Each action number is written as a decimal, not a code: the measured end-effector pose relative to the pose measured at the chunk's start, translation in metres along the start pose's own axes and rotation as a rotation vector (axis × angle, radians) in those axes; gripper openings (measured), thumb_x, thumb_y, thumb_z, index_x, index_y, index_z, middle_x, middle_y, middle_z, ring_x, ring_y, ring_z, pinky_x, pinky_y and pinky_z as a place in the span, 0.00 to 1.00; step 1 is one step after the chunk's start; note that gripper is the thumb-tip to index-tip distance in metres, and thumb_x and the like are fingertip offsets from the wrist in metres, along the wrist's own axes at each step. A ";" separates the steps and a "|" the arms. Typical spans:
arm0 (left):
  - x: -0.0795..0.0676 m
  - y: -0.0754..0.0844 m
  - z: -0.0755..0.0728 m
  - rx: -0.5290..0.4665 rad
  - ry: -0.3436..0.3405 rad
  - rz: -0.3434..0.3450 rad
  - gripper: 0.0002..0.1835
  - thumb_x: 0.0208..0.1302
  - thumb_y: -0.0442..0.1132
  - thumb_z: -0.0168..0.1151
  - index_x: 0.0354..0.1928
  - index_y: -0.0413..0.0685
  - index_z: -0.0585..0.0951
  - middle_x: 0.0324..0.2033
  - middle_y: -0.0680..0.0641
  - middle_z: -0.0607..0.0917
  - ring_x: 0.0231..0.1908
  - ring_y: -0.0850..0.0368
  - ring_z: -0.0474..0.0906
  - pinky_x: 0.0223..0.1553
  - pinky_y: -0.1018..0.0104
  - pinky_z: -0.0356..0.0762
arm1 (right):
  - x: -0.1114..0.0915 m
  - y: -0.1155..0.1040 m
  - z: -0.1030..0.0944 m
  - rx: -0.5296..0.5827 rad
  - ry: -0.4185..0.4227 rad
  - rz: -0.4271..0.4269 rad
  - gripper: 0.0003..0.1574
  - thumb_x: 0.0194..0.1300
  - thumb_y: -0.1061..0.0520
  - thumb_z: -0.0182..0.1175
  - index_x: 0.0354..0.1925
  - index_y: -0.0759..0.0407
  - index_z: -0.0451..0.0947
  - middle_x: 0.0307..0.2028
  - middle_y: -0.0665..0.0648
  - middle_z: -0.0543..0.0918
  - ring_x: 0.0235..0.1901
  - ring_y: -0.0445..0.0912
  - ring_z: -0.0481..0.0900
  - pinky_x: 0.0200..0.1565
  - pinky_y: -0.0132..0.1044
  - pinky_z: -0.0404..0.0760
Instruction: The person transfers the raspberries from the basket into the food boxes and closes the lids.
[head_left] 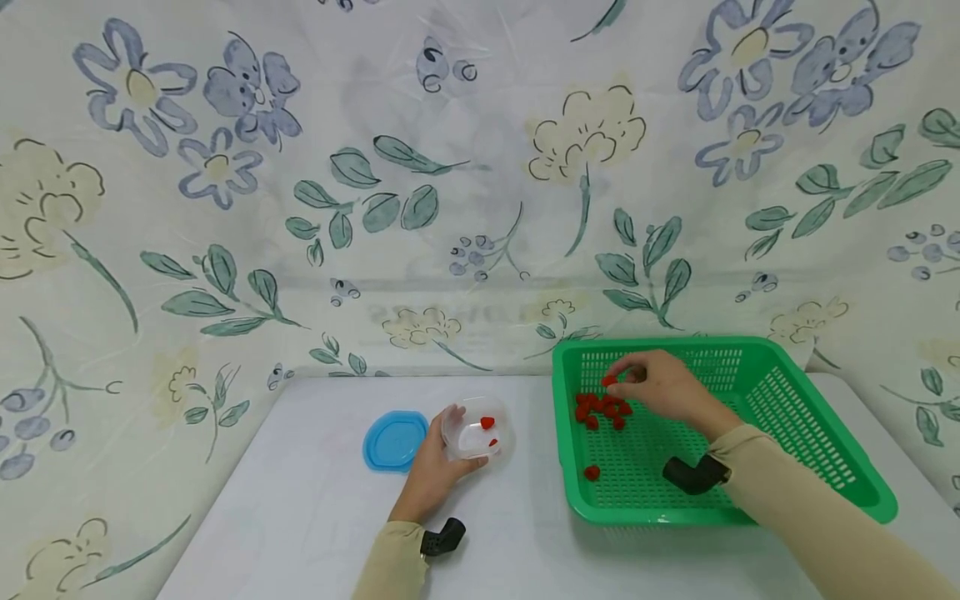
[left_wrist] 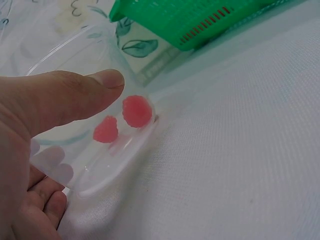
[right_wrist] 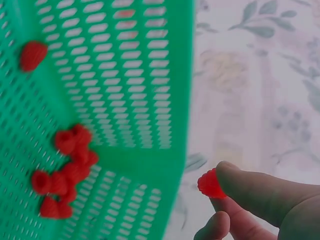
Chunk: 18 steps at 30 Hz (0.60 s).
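A small, clear plastic container (head_left: 471, 439) is held on the white table (head_left: 300, 508) by the left hand (head_left: 435, 467), which is half open and curved about the container's wall, with the thumb on one side and the fingers on the other. Two red, bumpy raspberry-shaped pieces (head_left: 487, 422) are contained in it, lying apart from each other on the base.

A single red raspberry-shaped piece (right_wrist: 210, 184) is pinched by the right hand (head_left: 663, 387), nearly closed, between thumb and forefinger; it is held up over the far left part of a green, perforated plastic basket (head_left: 645, 479). Below it, a loose cluster of red pieces (head_left: 600, 407) is gathered on the basket floor, and one lone red piece (head_left: 592, 473) is set apart nearer the front (the exact count in the cluster cannot be told, as pieces are overlapped).

A blue, rounded plastic lid (head_left: 393, 442) is laid flat just left of the container. Behind the table, a white flower-printed cloth (head_left: 487, 175) is hung.
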<state>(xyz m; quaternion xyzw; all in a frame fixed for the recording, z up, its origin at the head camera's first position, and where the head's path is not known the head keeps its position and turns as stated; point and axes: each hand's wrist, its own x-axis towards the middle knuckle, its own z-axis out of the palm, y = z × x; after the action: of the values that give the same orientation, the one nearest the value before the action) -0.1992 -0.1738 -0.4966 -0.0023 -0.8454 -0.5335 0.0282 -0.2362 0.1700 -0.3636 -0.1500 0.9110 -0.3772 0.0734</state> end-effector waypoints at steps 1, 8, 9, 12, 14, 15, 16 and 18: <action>0.000 0.000 0.000 -0.002 -0.001 -0.002 0.52 0.53 0.42 0.79 0.75 0.45 0.59 0.71 0.46 0.70 0.71 0.40 0.62 0.68 0.37 0.62 | -0.002 -0.003 0.001 0.004 0.000 -0.008 0.17 0.69 0.52 0.65 0.52 0.60 0.83 0.36 0.56 0.81 0.32 0.49 0.73 0.31 0.41 0.73; -0.001 -0.002 -0.002 -0.003 -0.015 0.007 0.52 0.53 0.42 0.79 0.76 0.44 0.59 0.71 0.45 0.70 0.71 0.39 0.62 0.68 0.36 0.62 | -0.014 -0.023 0.015 0.076 -0.011 -0.056 0.16 0.68 0.52 0.66 0.50 0.59 0.84 0.32 0.54 0.80 0.32 0.48 0.73 0.31 0.41 0.74; -0.002 -0.001 -0.002 -0.006 -0.017 0.007 0.52 0.53 0.42 0.79 0.76 0.45 0.59 0.71 0.45 0.70 0.71 0.39 0.62 0.68 0.36 0.62 | -0.016 -0.026 0.017 0.088 -0.010 -0.060 0.16 0.68 0.53 0.66 0.50 0.59 0.84 0.31 0.54 0.80 0.31 0.48 0.73 0.31 0.41 0.73; -0.002 -0.001 -0.003 -0.014 -0.021 0.009 0.52 0.52 0.41 0.80 0.76 0.45 0.59 0.71 0.45 0.70 0.70 0.39 0.62 0.67 0.36 0.62 | -0.021 -0.034 0.022 0.118 -0.007 -0.068 0.15 0.68 0.53 0.66 0.51 0.58 0.84 0.31 0.55 0.79 0.28 0.49 0.74 0.29 0.40 0.73; -0.003 -0.001 -0.003 -0.017 -0.023 0.010 0.52 0.52 0.41 0.80 0.76 0.45 0.59 0.71 0.45 0.70 0.70 0.39 0.63 0.67 0.35 0.63 | -0.024 -0.038 0.026 0.134 -0.001 -0.072 0.14 0.68 0.55 0.66 0.50 0.58 0.84 0.30 0.55 0.79 0.26 0.48 0.73 0.27 0.39 0.73; -0.003 -0.002 -0.004 -0.018 -0.024 0.005 0.53 0.52 0.41 0.80 0.76 0.45 0.59 0.71 0.46 0.69 0.70 0.39 0.63 0.67 0.36 0.63 | -0.026 -0.041 0.028 0.141 0.003 -0.078 0.13 0.67 0.55 0.66 0.49 0.58 0.84 0.29 0.55 0.79 0.25 0.48 0.73 0.26 0.38 0.73; -0.003 -0.002 -0.004 -0.018 -0.023 0.004 0.53 0.52 0.40 0.80 0.76 0.45 0.59 0.71 0.46 0.69 0.70 0.39 0.63 0.67 0.36 0.63 | -0.027 -0.042 0.030 0.144 0.008 -0.082 0.13 0.67 0.56 0.66 0.49 0.58 0.84 0.28 0.55 0.79 0.24 0.48 0.73 0.26 0.38 0.73; -0.004 -0.003 -0.004 -0.017 -0.024 0.000 0.53 0.52 0.40 0.80 0.76 0.46 0.59 0.71 0.46 0.69 0.70 0.39 0.63 0.67 0.36 0.63 | -0.030 -0.046 0.035 0.153 0.017 -0.098 0.12 0.67 0.56 0.66 0.48 0.58 0.84 0.27 0.54 0.78 0.25 0.47 0.73 0.26 0.37 0.73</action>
<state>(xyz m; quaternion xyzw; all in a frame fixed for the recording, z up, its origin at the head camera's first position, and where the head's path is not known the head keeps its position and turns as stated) -0.1955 -0.1788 -0.4975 -0.0089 -0.8410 -0.5407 0.0177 -0.1892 0.1254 -0.3550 -0.1851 0.8717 -0.4499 0.0584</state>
